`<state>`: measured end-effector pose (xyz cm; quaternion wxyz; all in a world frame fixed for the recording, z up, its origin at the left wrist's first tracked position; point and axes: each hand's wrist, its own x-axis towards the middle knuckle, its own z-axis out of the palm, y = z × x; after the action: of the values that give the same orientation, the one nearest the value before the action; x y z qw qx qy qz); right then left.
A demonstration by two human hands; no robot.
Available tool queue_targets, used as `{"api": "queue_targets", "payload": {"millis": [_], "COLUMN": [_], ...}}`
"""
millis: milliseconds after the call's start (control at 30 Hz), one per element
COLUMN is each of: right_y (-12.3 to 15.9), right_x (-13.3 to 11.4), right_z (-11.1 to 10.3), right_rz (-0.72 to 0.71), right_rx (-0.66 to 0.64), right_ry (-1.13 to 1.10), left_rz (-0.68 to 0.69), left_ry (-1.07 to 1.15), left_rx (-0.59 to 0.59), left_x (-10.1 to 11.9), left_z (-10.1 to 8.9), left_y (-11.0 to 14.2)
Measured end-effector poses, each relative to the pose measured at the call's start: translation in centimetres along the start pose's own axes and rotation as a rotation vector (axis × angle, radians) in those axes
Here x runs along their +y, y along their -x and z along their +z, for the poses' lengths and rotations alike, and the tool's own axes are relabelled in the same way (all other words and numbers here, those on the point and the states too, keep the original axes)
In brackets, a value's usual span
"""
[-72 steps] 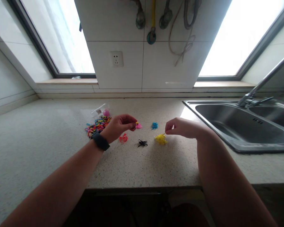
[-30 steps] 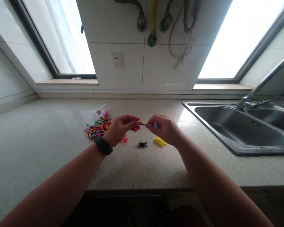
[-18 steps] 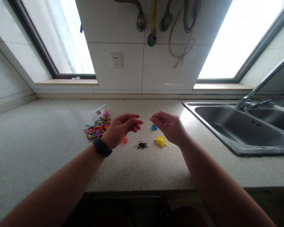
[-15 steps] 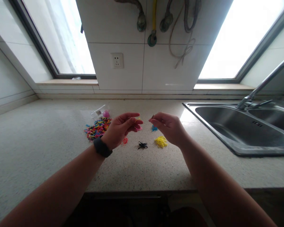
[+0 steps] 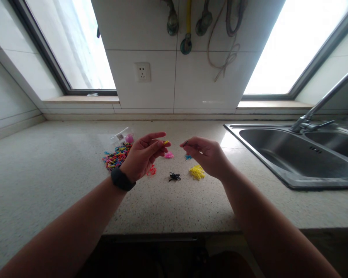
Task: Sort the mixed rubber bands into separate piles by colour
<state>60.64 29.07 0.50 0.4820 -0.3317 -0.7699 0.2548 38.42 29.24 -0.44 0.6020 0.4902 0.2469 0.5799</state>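
Note:
My left hand [image 5: 143, 154], a dark watch on its wrist, pinches a small yellow rubber band [image 5: 165, 142] between thumb and fingers above the counter. Across a short gap, my right hand [image 5: 205, 154] is closed in a pinch on a tiny dark thing that looks like a black rubber band [image 5: 186, 143]. Below lie small sorted piles: pink bands [image 5: 168, 155], blue bands [image 5: 188, 157] partly behind my right hand, yellow bands [image 5: 197, 172], black bands [image 5: 174, 176] and red bands [image 5: 152, 170]. A mixed heap of coloured bands [image 5: 116, 157] is partly covered by my left hand.
Behind the heap lie a clear plastic bag [image 5: 120, 136] and a round pink thing [image 5: 129, 138]. A steel sink [image 5: 295, 154] with a tap [image 5: 307, 119] is set into the speckled counter [image 5: 174, 208] on the right. Tiled wall stands behind.
My left hand has moved slightly left and up, so the yellow band in it and the pink pile show more clearly. My right hand stays nearly in place, still pinching.

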Motion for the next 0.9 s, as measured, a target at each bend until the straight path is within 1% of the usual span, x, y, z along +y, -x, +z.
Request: {"api": "queue_targets", "payload": {"millis": [167,300,600,900], "right_y": [0.04,-0.01,-0.03,-0.01], "right_x": [-0.09,-0.34,-0.64,-0.55], "right_z": [-0.02,-0.09,-0.06,-0.05], "right_rz": [-0.014,-0.034,-0.069,-0.063], "right_rx": [-0.009,-0.019,0.004,0.004], "right_ry": [-0.024,0.005,0.026,0.015], "left_rz": [-0.014,-0.016,0.007,0.009], "left_ry": [0.000,0.036,0.077,0.054], "left_rx": [0.021,-0.001,-0.024,-0.042], "left_x": [0.04,0.03,-0.03,-0.11], "left_z": [-0.16,-0.14,-0.08,-0.32], "left_y": [-0.09,-0.09,-0.09,-0.09]}}
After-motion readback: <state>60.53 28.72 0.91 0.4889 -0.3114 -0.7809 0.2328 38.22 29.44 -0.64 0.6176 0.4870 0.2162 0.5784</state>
